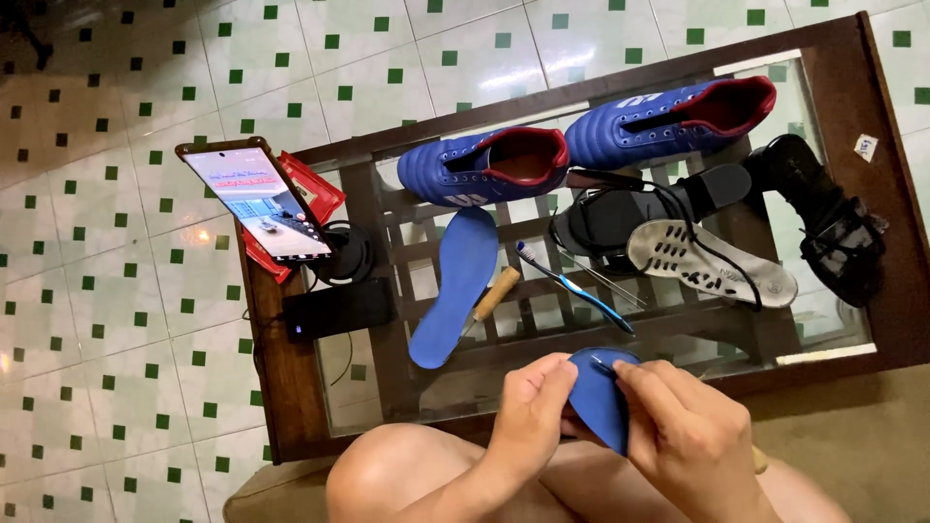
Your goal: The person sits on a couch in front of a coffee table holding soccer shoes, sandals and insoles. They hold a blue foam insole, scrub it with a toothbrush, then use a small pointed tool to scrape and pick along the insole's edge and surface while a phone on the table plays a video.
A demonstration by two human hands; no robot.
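Left hand (531, 412): fingers curled round the left edge of a blue insole (599, 399), thumb on its face, clamped on it.
Right hand (686, 431): thumb and forefinger pinched together on a thin dark tool, its kind too small to tell, the tip touching the top of the same insole.
Blue insole, held: upright above the person's knees, just off the near edge of the glass-topped table (877, 145).
Second blue insole (455, 286): flat on the glass, left of centre.
Blue football shoes: one (484, 165) at centre back, one (668, 118) to its right.
Toothbrush (572, 286): blue, lying slantwise near the held insole.
Wooden-handled tool (492, 293): beside the flat insole.
White insole (712, 263): right of the toothbrush.
Phone (260, 203): on a stand, left corner, screen lit.
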